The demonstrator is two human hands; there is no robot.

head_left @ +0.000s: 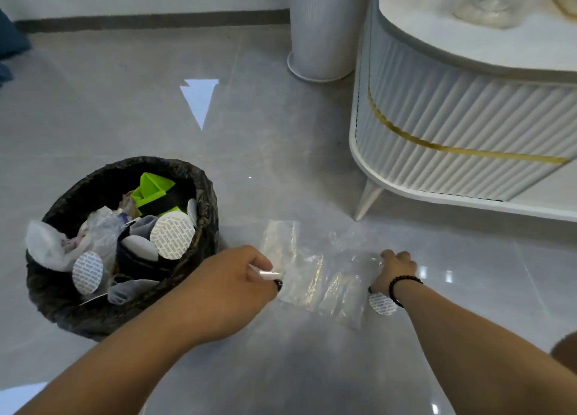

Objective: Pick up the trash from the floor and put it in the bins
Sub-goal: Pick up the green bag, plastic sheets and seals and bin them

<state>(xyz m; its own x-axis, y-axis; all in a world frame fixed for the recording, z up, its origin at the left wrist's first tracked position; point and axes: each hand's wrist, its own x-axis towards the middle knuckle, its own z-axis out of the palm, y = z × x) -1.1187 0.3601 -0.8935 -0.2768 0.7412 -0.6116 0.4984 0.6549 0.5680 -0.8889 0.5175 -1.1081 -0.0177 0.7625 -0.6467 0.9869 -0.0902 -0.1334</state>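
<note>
Clear, crinkled plastic bags [315, 277] lie flat on the grey tiled floor [281, 152], glinting where light catches the folds, just beside the black-lined bin [206, 196] already heaped with wrappers and round printed seals. The left hand [231, 286] pinches the bags' edge nearest the bin, fingers closed on it. The right hand [395, 271] presses fingers curled onto the opposite edge; a round seal [381, 304] lies on the floor under that wrist.
</note>
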